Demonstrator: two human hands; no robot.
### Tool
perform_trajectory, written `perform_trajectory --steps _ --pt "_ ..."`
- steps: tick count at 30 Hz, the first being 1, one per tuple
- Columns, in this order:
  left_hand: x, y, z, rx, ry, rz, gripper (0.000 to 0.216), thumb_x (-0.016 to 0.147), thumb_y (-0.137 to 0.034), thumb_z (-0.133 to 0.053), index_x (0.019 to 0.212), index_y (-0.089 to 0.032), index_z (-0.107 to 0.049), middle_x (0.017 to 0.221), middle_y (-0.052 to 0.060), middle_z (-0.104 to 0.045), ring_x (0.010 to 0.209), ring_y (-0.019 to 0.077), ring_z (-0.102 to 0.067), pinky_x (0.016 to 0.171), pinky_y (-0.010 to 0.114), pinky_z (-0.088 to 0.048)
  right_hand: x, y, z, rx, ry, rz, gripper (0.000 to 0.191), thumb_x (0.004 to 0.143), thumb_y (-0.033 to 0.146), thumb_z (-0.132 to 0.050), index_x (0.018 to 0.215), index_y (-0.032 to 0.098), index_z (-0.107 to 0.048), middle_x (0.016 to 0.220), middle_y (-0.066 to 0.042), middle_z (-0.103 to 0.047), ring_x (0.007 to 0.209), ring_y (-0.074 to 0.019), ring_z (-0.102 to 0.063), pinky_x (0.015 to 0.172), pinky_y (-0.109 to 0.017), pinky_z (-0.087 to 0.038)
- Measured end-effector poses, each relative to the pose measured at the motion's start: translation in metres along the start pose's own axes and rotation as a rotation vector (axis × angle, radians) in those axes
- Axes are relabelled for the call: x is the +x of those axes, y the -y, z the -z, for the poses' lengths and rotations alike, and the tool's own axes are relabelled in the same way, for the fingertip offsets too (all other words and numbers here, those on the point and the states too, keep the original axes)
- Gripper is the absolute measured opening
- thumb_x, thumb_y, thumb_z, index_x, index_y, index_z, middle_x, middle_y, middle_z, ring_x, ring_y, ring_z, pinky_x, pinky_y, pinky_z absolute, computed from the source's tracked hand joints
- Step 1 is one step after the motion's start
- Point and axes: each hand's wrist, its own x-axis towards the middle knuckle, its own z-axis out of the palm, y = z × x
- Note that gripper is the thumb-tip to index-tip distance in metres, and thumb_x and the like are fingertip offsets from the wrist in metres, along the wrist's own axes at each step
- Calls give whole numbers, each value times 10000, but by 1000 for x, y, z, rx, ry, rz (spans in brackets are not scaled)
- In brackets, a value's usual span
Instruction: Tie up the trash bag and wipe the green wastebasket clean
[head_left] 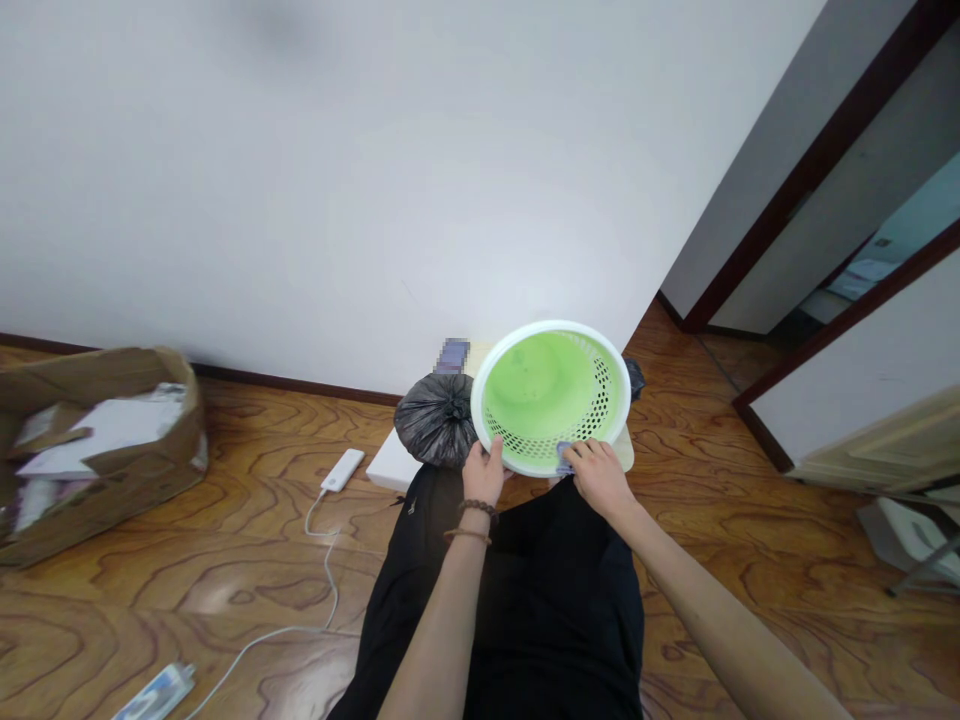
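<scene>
Nearest are the person's black trousers (pixel 562 610), and just beyond them both hands meet the near rim of a green basket (pixel 540 375) with a white edge, its opening tilted toward the viewer. The left hand's (pixel 484 475) grip is clamped on the rim; the right hand's (pixel 598 478) is together on a small bluish cloth (pixel 564 458) (bunched against that same rim). Left of the basket sits a knotted black bag (pixel 433 418), and farther left a cardboard box (pixel 154 480). The white wall (pixel 360 180) stands at the far side.
</scene>
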Motion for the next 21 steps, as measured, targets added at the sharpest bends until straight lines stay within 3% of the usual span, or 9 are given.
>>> perform_trajectory --steps 3,6,13,16,21 --pt "1 10 -5 -77 3 53 418 722 -502 -598 952 -158 -539 973 138 -655 768 227 -663 604 366 -552 2 11 -4 129 55 60 322 834 271 -486 1143 201 -542 1057 -80 -582 993 -229 -449 852 -328 -306" --pt "-1 14 -8 -145 -4 94 404 732 -472 -604 950 -147 -505 985 151 -649 752 216 -666 623 373 -551 5 24 -8 213 49 93 380 886 359 -413 1230 220 -492 1123 -64 -574 1004 -207 -462 856 -314 -309" --pt "-3 11 -9 -146 -32 65 384 706 -444 -646 903 -141 -516 912 130 -660 785 197 -660 690 363 -543 7 4 -3 26 17 -14 283 902 224 -366 974 208 -638 932 -80 -651 946 -231 -474 829 -351 -286" --pt "-5 12 -13 -189 -30 43 378 699 -431 -657 883 -133 -515 876 126 -663 780 191 -658 699 360 -540 5 -1 -3 50 -2 -21 286 903 236 -372 1027 224 -628 987 -59 -653 937 -231 -473 803 -340 -298" --pt "-7 12 -17 -238 -41 75 358 703 -395 -666 877 -130 -499 870 126 -659 746 182 -657 676 355 -542 5 21 -10 202 23 81 326 918 265 -346 1165 268 -559 1149 -2 -606 941 -192 -478 774 -292 -320"
